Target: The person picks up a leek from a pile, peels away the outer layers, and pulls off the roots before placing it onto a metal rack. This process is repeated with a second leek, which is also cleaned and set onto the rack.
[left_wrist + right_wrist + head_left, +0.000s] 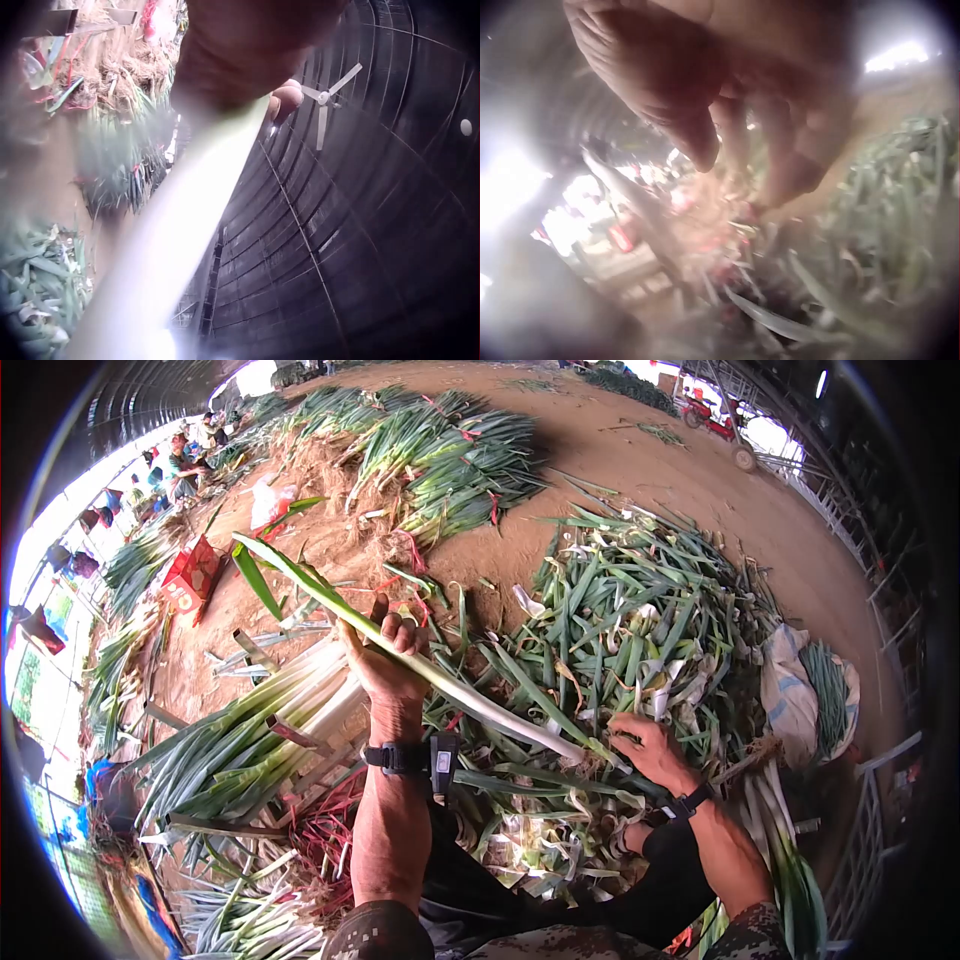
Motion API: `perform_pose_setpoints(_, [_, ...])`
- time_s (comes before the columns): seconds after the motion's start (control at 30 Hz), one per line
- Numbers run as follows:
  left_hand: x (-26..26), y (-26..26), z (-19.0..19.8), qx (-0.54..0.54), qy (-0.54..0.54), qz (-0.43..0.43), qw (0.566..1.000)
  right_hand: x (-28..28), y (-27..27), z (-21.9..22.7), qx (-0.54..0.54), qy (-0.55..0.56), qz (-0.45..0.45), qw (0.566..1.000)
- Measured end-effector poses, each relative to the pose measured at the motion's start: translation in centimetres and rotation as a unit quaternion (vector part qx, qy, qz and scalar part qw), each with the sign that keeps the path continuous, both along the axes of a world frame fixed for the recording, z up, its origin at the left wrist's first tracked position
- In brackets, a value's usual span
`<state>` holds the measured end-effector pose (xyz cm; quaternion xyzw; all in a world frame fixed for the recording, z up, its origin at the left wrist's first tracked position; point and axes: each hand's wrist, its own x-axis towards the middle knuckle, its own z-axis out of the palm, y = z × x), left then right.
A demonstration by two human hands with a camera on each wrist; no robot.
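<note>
My left hand [385, 660] grips a long green onion [480, 705] around its upper part, its green leaves pointing up and left and its white stalk slanting down right. The pale stalk crosses the left wrist view, blurred, below the fingers. Close by the root end is my right hand [655, 750], fingers loosely bent. In the right wrist view its thumb [697, 142] stands apart from the fingers, with nothing between them. Beneath both hands spreads a heap of stripped green leaves [640, 620].
Several green onions lie in a bundle [250, 730] on a low slatted rack at my left. Red ties [330, 830] hang near it. Tied bundles [450, 460] lie farther ahead on the dirt floor. A white sack [790, 690] stands at right; people [185, 465] sit far left.
</note>
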<state>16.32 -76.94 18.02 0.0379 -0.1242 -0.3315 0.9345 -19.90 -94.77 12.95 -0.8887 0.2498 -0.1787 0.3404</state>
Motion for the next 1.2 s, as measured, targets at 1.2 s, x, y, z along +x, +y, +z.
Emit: perform_pose_setpoints(1.2, [-3.6,-2.9,1.1,0.24,-0.005,0.211,0.947,8.5,8.1,3.2,0.302,-0.083,0.063,0.948])
